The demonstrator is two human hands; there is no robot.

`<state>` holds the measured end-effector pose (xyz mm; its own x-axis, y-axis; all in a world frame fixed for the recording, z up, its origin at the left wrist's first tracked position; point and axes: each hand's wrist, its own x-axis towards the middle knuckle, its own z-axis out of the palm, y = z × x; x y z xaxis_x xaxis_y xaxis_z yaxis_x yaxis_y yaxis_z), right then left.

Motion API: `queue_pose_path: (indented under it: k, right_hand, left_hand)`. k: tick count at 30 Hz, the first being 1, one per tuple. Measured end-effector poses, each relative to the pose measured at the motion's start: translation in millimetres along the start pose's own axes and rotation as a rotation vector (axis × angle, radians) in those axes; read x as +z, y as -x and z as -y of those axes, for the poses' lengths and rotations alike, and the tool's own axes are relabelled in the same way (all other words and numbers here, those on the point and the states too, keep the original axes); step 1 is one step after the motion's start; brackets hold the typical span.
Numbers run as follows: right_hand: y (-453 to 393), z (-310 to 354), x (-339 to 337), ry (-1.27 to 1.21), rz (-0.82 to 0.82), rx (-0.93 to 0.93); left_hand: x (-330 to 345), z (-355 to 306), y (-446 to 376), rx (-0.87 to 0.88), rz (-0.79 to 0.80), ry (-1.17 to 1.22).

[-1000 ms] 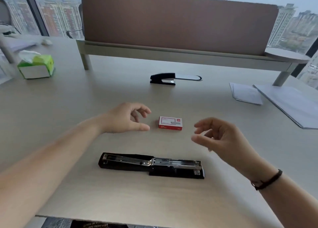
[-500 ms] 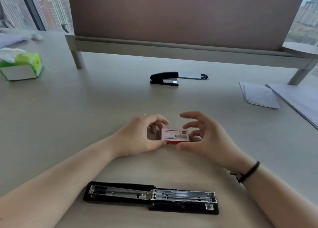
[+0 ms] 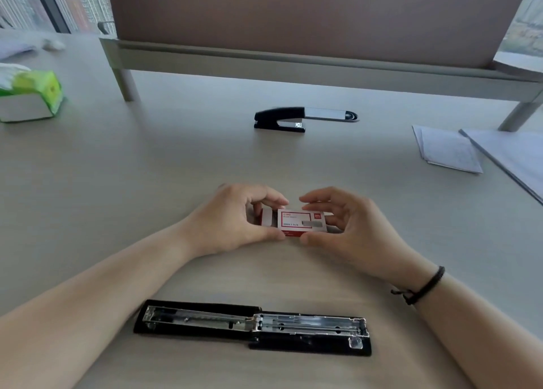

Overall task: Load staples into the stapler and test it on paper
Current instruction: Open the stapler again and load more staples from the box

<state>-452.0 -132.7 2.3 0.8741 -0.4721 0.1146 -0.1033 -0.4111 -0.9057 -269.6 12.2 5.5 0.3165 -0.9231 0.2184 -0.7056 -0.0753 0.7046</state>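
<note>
A: What is the surface like?

B: A pale, wood-grain counter, matte and wide. A brown divider panel stands across its far side on a grey rail with legs. Behind it, windows show high-rise blocks.

A: And the staple box?

B: The red and white box is at the middle of the counter, between both hands. The left hand pinches its left end, thumb near, fingers over the top. The right hand holds the right end the same way. So both grips are closed on the box. The inner tray seems to stick out a little on the left, though that part is small and soft.

A: The stapler?

B: Nearest the camera, opened out flat, its metal channel facing up: the open stapler, untouched. A second stapler, black and closed, sits farther back.

A: Anything else?

B: Paper sheets at the far right, and a green tissue pack at the far left. The right wrist wears a dark band.
</note>
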Motion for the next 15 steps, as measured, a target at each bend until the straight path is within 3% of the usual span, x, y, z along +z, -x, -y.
queue_pose_path:
  k: [6, 15]
  right_hand:
    - [-1, 5, -1, 0.224, -0.052, -0.062]
    - [2, 3, -14, 0.291, -0.073, -0.062]
  left_hand:
    - [-4, 4, 0, -0.048, 0.036, 0.047]
    - [-12, 6, 2, -0.063, 0.051, 0.065]
